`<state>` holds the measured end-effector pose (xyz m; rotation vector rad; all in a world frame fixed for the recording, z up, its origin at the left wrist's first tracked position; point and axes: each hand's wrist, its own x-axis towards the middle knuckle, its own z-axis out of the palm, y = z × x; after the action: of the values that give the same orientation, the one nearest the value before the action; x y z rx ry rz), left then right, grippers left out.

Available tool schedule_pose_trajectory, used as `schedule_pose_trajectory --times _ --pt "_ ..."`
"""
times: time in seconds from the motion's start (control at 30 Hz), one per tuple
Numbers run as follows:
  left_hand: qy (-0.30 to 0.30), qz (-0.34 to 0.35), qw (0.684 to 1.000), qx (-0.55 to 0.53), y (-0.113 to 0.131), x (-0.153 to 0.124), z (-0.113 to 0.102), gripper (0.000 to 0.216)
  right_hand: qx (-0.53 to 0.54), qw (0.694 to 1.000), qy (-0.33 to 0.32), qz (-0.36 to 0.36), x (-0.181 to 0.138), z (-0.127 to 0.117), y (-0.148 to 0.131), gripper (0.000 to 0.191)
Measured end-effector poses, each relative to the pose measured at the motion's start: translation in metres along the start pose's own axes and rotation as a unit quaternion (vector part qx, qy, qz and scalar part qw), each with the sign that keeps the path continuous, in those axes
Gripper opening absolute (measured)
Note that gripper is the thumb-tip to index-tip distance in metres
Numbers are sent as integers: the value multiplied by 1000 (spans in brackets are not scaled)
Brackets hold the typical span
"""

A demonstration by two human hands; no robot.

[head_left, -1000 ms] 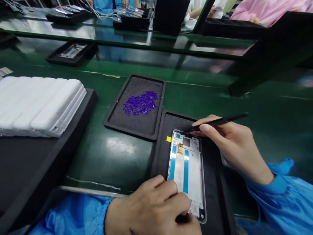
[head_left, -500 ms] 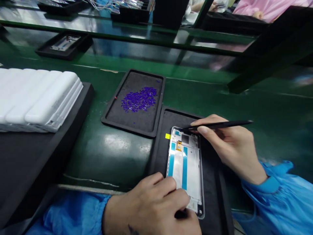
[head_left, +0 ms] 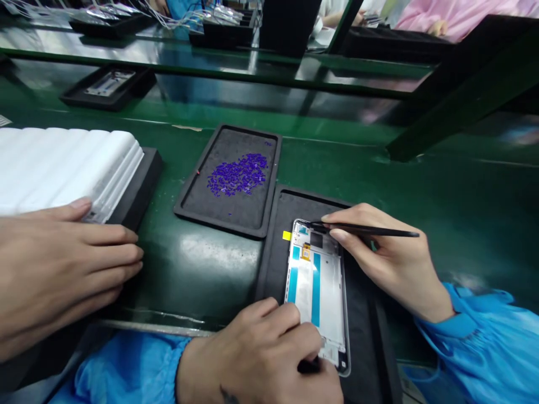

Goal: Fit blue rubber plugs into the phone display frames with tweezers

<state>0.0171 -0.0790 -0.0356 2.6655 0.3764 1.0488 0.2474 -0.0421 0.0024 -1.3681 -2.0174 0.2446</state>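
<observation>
A phone frame (head_left: 330, 292) with a silvery back, blue strips and a small orange flex connector lies on a black tray (head_left: 272, 264). My left hand (head_left: 263, 353) grips its lower left side with curled fingers; something dark shows between thumb and fingers, too hidden to name. My right hand (head_left: 385, 258) is closed around slim black tweezers (head_left: 379, 230), held nearly level. Their tip reaches the frame's top edge. A yellow tab (head_left: 287, 235) sticks out at the upper left of the frame.
Tiny purple screws (head_left: 240, 174) lie scattered in another black tray (head_left: 223, 221). At left, another person's hand (head_left: 71, 264) touches a row of white cases (head_left: 76, 163) on black foam (head_left: 147, 168). Beyond are a small tray (head_left: 112, 101) and a green shelf post (head_left: 442, 112).
Another person's hand has come in from the left to the white cases. My right hand has shifted slightly left and the tweezers' rear end has dipped. My left hand stays on the phone frame.
</observation>
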Motion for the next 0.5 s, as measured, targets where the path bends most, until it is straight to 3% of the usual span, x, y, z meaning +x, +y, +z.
schedule_pose_trajectory --times 0.23,0.5 --pt "-3 1 1000 4 -1 0 -1 22 84 988 -11 127 3 -5 1 14" --pt "13 -2 1000 8 -1 1 -2 18 34 994 -28 104 2 -4 0 15"
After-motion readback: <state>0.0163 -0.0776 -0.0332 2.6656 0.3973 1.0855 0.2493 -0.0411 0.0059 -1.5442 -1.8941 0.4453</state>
